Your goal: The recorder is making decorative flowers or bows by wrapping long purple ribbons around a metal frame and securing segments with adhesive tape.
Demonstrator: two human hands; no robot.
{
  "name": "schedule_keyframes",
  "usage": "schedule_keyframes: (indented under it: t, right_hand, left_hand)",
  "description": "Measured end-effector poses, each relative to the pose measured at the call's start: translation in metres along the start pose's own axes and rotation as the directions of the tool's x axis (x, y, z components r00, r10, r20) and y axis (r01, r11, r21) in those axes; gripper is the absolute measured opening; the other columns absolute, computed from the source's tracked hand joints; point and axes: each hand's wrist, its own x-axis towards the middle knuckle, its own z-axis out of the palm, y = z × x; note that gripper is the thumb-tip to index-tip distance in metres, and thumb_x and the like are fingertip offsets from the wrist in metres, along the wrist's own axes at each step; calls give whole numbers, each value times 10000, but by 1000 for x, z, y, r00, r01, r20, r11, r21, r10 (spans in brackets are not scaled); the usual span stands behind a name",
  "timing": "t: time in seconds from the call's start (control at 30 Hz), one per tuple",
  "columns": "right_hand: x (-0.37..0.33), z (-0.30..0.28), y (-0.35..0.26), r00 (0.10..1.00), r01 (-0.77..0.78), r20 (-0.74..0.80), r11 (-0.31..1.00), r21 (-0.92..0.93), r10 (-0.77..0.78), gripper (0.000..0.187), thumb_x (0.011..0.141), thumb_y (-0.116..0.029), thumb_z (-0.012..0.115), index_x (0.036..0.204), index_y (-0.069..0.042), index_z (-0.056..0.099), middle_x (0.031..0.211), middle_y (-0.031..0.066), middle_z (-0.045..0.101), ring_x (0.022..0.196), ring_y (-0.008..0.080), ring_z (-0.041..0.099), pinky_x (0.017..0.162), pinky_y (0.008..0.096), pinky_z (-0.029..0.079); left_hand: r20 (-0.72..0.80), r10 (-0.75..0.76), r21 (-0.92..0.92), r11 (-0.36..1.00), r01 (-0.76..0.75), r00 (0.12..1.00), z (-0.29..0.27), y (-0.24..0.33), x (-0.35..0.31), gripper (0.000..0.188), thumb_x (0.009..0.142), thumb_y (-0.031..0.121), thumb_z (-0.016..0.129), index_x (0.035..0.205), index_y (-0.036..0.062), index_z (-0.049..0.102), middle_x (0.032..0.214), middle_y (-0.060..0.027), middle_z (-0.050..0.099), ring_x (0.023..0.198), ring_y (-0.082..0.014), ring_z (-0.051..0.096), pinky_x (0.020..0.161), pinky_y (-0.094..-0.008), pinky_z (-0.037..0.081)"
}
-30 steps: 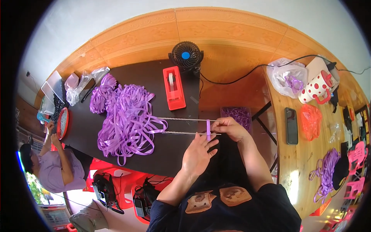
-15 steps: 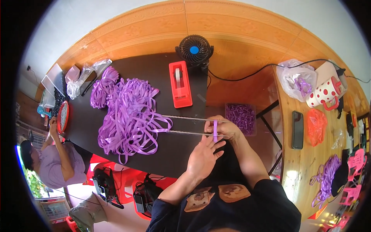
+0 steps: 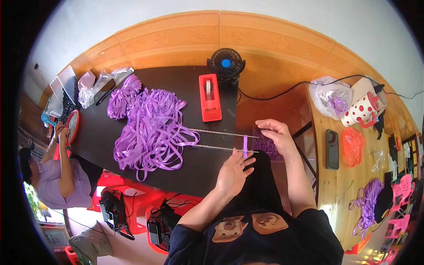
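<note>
Two thin metal rods (image 3: 216, 147) stick out side by side over the dark table's right end. A short purple ribbon (image 3: 245, 146) bridges them close to their free ends. My left hand (image 3: 233, 173) is palm up below the ribbon, fingers spread, with fingertips at the lower rod and ribbon. Just right of the upper rod's tip hovers my right hand (image 3: 277, 136), its fingers bent and the thumb apart; I see nothing in it. Beyond the rods' far ends lies a big heap of purple ribbon (image 3: 150, 128), its loose loops reaching over them.
A red tape dispenser (image 3: 209, 98) and a black fan (image 3: 225, 63) stand at the back. Below the table edge sits a bin of purple pieces (image 3: 266, 145). The wooden table (image 3: 329, 190) at right bears a phone (image 3: 332, 149) and dotted cup (image 3: 360, 109). Another person (image 3: 62, 181) works at left.
My right hand has come away from the ribbon and rod ends, moving up and right. My left hand stays by the lower rod. The whole view has shifted slightly.
</note>
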Motion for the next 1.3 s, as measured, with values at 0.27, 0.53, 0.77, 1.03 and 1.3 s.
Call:
schedule_keyframes:
  t: [0.27, 0.53, 0.77, 1.03, 1.3]
  right_hand:
    - [-11, 22, -24, 948, 319, 208, 763, -563, -243, 135, 802, 13, 616, 924, -17, 664, 1133, 110, 598, 1036, 237, 532, 893, 323, 413]
    - [-29, 19, 64, 966, -254, 86, 830, 496, 244, 229, 836, -79, 585, 1029, 33, 636, 1028, 137, 655, 899, 210, 627, 818, 323, 496]
    - [-14, 43, 73, 954, -273, 277, 708, 651, 113, 333, 865, -120, 539, 1140, 64, 578, 1146, 195, 609, 1071, 287, 592, 947, 395, 464]
    - [-10, 33, 69, 930, -306, 348, 769, 562, 115, 307, 871, -120, 535, 1101, 76, 591, 1109, 192, 623, 1026, 269, 614, 921, 374, 476]
    - [-11, 27, 70, 941, -267, 327, 777, 570, 83, 237, 890, -83, 552, 1066, 59, 620, 1060, 164, 642, 940, 225, 639, 850, 331, 508]
  left_hand:
    - [-4, 20, 9, 1000, -20, 1000, 0, -2, 3, 383, 961, 464, 425, 1110, 122, 510, 1173, -63, 541, 1086, -224, 485, 881, -381, 345]
    - [59, 0, -39, 999, 3, 998, -4, -1, 3, 508, 962, 497, 380, 1201, 66, 504, 1188, -64, 521, 1135, -229, 465, 920, -383, 331]
    - [74, -9, -48, 999, 12, 997, 0, 2, -1, 523, 972, 487, 351, 1214, 46, 493, 1171, -67, 528, 1125, -237, 483, 906, -373, 349]
    - [81, -21, -24, 999, 23, 997, 5, 6, -2, 545, 979, 478, 330, 1233, 18, 474, 1206, -93, 521, 1134, -265, 493, 891, -358, 368]
    - [62, -30, -13, 999, 30, 998, 11, 7, -2, 582, 976, 478, 343, 1273, -12, 442, 1245, -112, 504, 1145, -286, 486, 888, -357, 377]
